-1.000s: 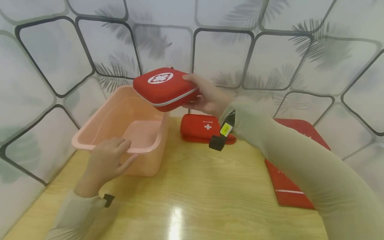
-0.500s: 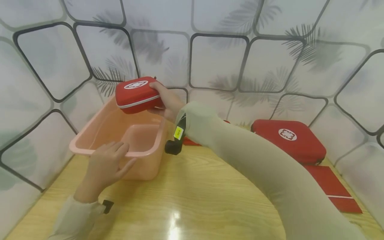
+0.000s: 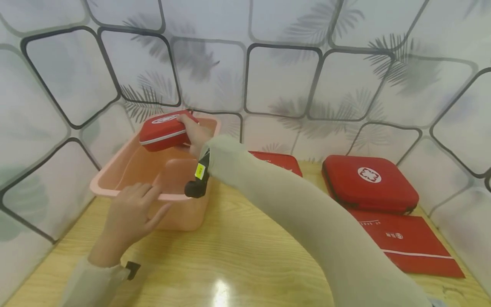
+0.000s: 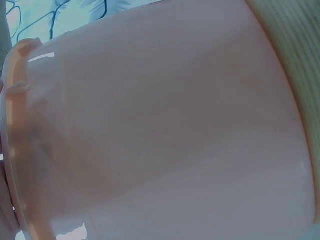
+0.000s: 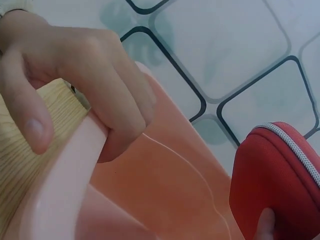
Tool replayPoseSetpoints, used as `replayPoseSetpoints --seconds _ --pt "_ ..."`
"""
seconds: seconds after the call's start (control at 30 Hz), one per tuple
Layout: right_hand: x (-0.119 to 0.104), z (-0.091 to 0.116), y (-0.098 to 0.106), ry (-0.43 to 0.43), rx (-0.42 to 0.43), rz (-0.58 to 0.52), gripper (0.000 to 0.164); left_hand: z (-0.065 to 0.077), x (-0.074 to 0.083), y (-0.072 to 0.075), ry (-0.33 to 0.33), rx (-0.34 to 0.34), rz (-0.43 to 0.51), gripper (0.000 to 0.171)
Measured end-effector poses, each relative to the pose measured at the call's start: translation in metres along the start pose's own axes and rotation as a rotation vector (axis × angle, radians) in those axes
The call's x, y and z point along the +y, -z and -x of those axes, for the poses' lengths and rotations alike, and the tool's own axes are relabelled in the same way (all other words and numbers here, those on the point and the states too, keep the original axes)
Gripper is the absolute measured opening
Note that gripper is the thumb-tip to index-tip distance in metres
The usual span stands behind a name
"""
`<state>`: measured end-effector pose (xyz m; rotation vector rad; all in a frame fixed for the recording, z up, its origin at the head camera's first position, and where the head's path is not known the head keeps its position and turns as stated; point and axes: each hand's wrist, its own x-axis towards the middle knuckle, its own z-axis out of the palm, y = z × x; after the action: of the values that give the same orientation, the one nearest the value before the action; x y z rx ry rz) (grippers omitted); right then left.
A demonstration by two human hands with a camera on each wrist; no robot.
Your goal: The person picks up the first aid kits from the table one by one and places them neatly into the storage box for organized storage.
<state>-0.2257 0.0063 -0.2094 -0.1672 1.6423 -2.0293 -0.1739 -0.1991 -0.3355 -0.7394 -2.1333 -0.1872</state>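
My right hand (image 3: 196, 135) grips a red zippered first-aid case (image 3: 163, 135) by its right end, thumb on top beside a white oval emblem. The case tilts over the back left part of a pink plastic basin (image 3: 188, 215), overlapping its rim in the head view. In the right wrist view the case (image 5: 270, 175) shows its grey zipper and one of my fingertips. My left hand (image 3: 130, 213) holds the basin's near rim, its fingers curled over the inside, thumb outside, as the right wrist view shows. The left wrist view is filled by the basin's outer wall (image 4: 165, 120).
Behind my right forearm lies a red first-aid pouch (image 3: 284, 160), partly hidden. To the right, a larger red case (image 3: 345, 179) sits at the back end of a flat red pouch (image 3: 422, 251). A patterned wall (image 3: 284, 81) closes off the wooden table (image 3: 245, 260) behind.
My right hand has carried the first-aid case left and down over the basin. The larger red case at right has come out from behind my arm. My left hand stays on the rim.
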Motion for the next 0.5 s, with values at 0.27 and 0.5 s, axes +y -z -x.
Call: replayPoseSetpoints --seconds 0.27,0.5 --pt "0.008 -0.047 -0.029 -0.125 0.419 0.1 0.042 0.003 -0.002 0.002 0.03 -0.018 -0.004 0.068" --pt "0.026 -0.089 -0.042 -0.062 0.613 -0.18 0.043 0.006 -0.009 0.004 0.045 0.014 0.02 0.065"
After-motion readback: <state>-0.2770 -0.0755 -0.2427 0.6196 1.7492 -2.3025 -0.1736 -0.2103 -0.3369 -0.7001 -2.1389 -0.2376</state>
